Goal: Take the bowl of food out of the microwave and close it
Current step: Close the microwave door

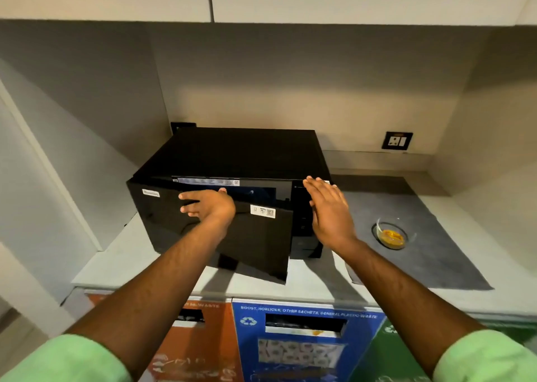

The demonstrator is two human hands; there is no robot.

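Note:
A black microwave stands on the counter against the back wall. Its door hangs partly ajar, hinged at the left. My left hand lies flat on the outside of the door, fingers spread and pointing left. My right hand is open, palm facing left, held in front of the microwave's control panel at the right. A small glass bowl with orange-yellow food sits on the dark grey mat to the right of the microwave, away from both hands.
A dark grey mat covers the right part of the pale counter. A wall socket is behind. Below the counter edge are orange, blue and green waste bins. Cabinets hang overhead.

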